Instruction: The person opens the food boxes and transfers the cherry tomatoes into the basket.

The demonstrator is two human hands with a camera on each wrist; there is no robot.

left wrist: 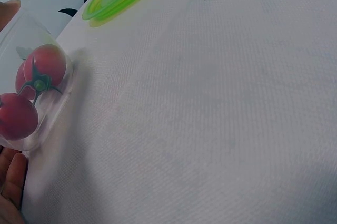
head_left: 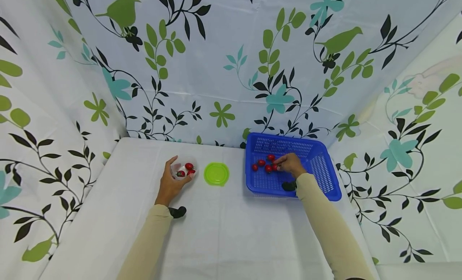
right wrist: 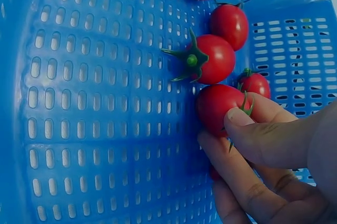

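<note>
Right hand [head_left: 290, 164] pinches a cherry tomato [right wrist: 213, 105] in the blue basket [head_left: 325, 171]: stem end by the thumb, rounded end out past the fingertips, loose cherry tomatoes [right wrist: 213, 59] just beyond. Left hand [head_left: 170, 184], the farther one, grips a clear plastic cup [head_left: 177, 166] holding three cherry tomatoes [left wrist: 18, 116], well left of the right fingers; green lid [head_left: 216, 173] between.
</note>
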